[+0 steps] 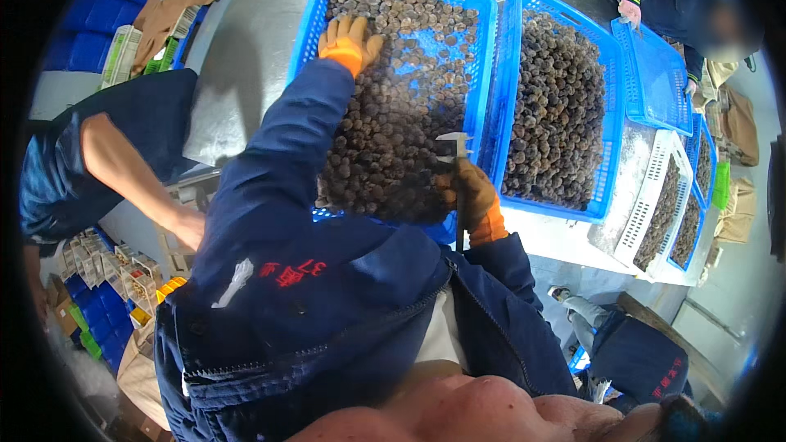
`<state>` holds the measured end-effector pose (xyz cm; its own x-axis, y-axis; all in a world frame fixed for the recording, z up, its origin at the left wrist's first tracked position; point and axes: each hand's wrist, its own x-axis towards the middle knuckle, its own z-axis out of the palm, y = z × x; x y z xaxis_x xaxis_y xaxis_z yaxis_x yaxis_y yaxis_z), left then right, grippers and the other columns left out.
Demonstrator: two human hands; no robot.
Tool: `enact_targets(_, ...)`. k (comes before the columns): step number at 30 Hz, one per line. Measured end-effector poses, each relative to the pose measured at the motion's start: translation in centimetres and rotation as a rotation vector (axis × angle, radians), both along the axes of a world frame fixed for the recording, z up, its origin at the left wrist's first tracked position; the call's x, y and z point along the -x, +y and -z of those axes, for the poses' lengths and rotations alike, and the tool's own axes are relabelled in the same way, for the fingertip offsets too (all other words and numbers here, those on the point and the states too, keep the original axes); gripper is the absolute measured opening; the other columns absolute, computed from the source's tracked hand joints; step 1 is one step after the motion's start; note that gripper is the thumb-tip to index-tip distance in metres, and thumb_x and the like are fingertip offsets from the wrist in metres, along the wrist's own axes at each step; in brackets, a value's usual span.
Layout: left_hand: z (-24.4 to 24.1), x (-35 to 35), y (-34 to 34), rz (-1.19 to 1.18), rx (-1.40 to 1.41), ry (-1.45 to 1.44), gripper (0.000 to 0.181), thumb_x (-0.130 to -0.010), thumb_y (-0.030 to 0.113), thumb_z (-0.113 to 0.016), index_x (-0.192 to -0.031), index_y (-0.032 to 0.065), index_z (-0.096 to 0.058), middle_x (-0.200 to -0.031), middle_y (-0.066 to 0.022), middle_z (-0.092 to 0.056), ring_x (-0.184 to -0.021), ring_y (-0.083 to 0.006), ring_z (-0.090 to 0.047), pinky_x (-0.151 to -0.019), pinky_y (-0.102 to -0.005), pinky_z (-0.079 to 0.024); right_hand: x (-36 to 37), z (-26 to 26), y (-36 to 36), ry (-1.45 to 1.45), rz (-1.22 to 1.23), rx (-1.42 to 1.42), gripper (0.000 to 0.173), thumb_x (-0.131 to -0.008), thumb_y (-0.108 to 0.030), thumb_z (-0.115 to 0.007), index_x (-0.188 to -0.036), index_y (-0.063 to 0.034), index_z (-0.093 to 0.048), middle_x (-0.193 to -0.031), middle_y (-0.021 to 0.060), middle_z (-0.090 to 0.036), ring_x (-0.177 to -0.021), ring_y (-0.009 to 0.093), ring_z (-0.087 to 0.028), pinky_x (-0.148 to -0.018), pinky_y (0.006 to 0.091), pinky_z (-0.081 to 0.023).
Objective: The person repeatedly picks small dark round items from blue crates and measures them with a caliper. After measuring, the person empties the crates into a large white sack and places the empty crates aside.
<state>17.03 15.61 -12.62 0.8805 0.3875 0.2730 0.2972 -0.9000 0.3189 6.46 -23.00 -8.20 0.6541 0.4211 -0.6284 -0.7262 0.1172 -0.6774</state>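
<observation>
A blue perforated plastic crate (488, 73) lies before me, holding many small round brown pieces that look like dried mushrooms (381, 153). They are heaped toward the near side and thinner at the far right, where the blue bottom shows. My left hand (351, 44), in an orange glove, rests palm down on the mushrooms near the crate's far left corner, fingers spread. Over the near right side of the crate, my gloved right hand (478, 199) grips a caliper (460, 162), its jaws pointing away from me. Part of that hand's fingers is blurred against the dark heap.
A second blue crate (614, 129) full of mushrooms stands close on the right. Beyond it, a person's pink-gloved hand (629, 12) touches a tilted blue crate (654, 73). A white crate (635, 227) sits at the metal table's right end. Another person's bare forearm (129, 169) is close on my left.
</observation>
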Motion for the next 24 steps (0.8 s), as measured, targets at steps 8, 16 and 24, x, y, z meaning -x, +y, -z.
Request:
enact_targets(8, -1.7, 3.8, -7.3, 0.437, -0.003, 0.208, 0.053, -0.095, 0.042, -0.066, -0.143, 0.0204, -0.061, -0.152, -0.0173, -0.054, -0.141, -0.0465, -0.046, -0.117, -0.0632, -0.035, -2.2, -3.5, 0.2, 0.099, -0.066, -0.007, 0.047, -0.105, -0.045, -0.062, -0.125, -0.0027, -0.066, -0.098, 0.0104, -0.073, -0.081, 0.018, -0.064, -0.072, 0.0320, -0.052)
enact_targets(16, -1.1, -7.9, -5.1, 0.268, -0.133, -0.152, 0.053, -0.095, 0.045, -0.068, -0.142, 0.0205, -0.062, -0.146, -0.0213, -0.057, -0.137, -0.0504, -0.048, -0.111, -0.0603, -0.040, -5.0, -4.4, 2.0, 0.086, -0.091, 0.091, 0.041, -0.107, -0.040, -0.061, -0.123, -0.0030, -0.067, -0.102, 0.0086, -0.073, -0.081, 0.015, -0.062, -0.075, 0.0300, -0.051)
enact_targets(24, -2.7, 2.1, -11.3, 0.405, 0.066, 0.124, 0.047, -0.097, 0.038, -0.068, -0.140, 0.0185, -0.064, -0.150, -0.0212, -0.057, -0.143, -0.0498, -0.046, -0.121, -0.0620, -0.032, -5.6, -4.5, 1.4, 0.133, -0.136, 0.035, 0.045, -0.105, -0.047, -0.061, -0.120, -0.0053, -0.067, -0.099, 0.0066, -0.072, -0.078, 0.013, -0.060, -0.073, 0.0277, -0.049)
